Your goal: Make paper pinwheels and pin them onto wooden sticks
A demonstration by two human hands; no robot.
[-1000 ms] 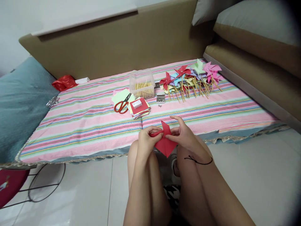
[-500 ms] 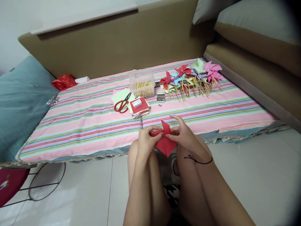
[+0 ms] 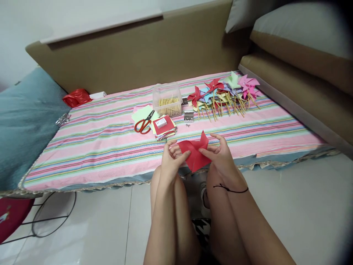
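Observation:
A red paper pinwheel (image 3: 195,156) with partly folded blades is held between both hands above my knees. My left hand (image 3: 173,156) pinches its left side, thumb on top and fingers behind. From the right, my right hand (image 3: 217,152) grips the paper near its middle with the thumb, the index finger raised off it. One pointed blade sticks up at the upper right. Beyond the hands lies a stack of coloured paper squares (image 3: 168,133) with a small white box (image 3: 160,122) on top. Orange-handled scissors (image 3: 143,124) rest beside it on pale green paper.
A clear plastic box (image 3: 167,92) of wooden sticks stands on the striped cloth (image 3: 96,147). Finished pinwheels (image 3: 220,92) are piled at the back right. A small open box (image 3: 189,116) holds metal fasteners. A red plastic bag (image 3: 76,98) lies by the blue cushion (image 3: 30,117).
Both hands have lifted the red pinwheel a little and turned it, spreading it wider. The upright blade now points to the upper right, and my left fingers have opened out behind the paper.

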